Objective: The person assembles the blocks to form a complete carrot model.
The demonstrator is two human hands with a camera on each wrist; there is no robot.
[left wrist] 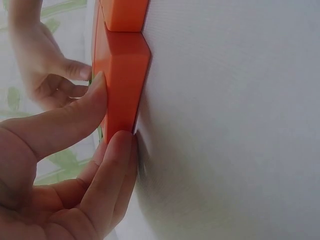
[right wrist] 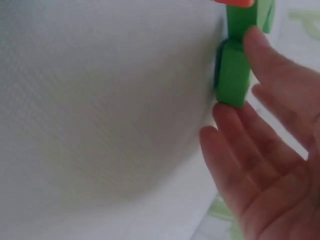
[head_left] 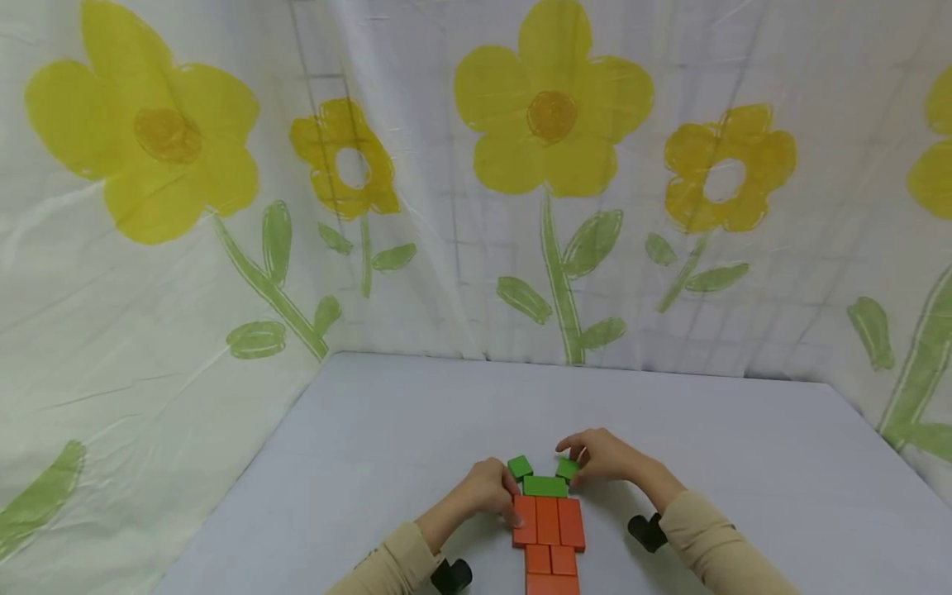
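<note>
Orange and green blocks form a flat, joined figure on the table. My left hand holds the upper-left orange block. In the left wrist view its thumb is on the block's upper face and its fingertips touch the end and side. My right hand is around the small tilted green block at the figure's upper right, with the thumb on one side and fingertips at its lower end in the right wrist view. A wider green block lies above the orange ones, and another small green block is tilted at upper left.
Further orange blocks continue down towards the near edge of the white table. Dark wrist-worn devices show beside both sleeves. A white curtain with painted yellow flowers stands behind the table.
</note>
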